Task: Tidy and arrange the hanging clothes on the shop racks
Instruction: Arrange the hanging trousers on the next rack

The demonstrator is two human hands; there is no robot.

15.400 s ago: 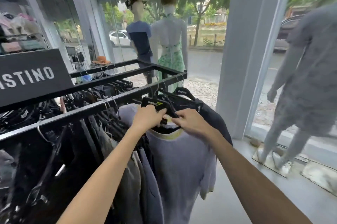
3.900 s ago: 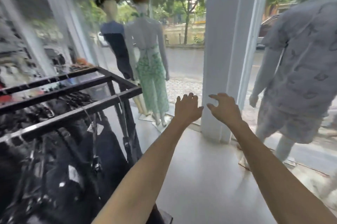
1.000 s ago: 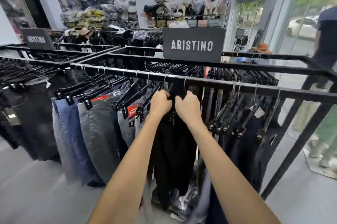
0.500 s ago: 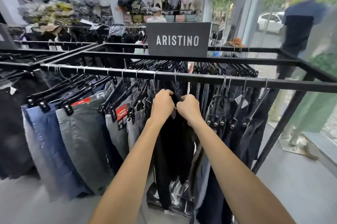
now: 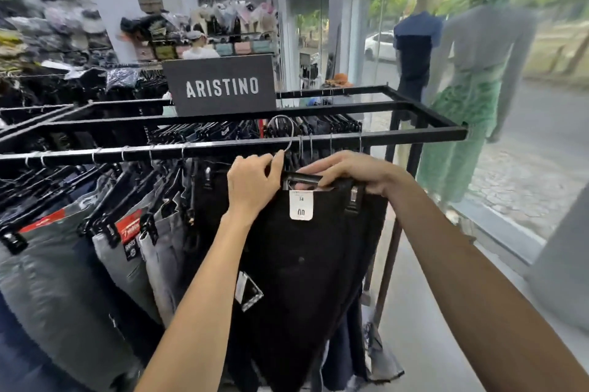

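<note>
A pair of black trousers [image 5: 306, 264] on a black clip hanger [image 5: 302, 178] faces me, held just in front of and below the black rack rail [image 5: 223, 147]. A white size tag [image 5: 301, 205] is at its waistband. My left hand [image 5: 253, 183] pinches the hanger's metal hook [image 5: 287, 136], whose loop rises above the rail. My right hand [image 5: 349, 171] grips the hanger bar from above. Grey and blue jeans [image 5: 105, 251] hang on the rail to the left.
A black "ARISTINO" sign [image 5: 220, 87] stands on the rack's middle bar. Dark trousers hang behind on the inner rails. Two dressed mannequins [image 5: 459, 98] stand by the shop window at right. Shelves of folded goods [image 5: 204, 31] line the back. Grey floor lies to the right.
The black trousers have come out from among the packed hangers and turned to face me. My left hand moved up onto the hook and my right hand onto the hanger bar.
</note>
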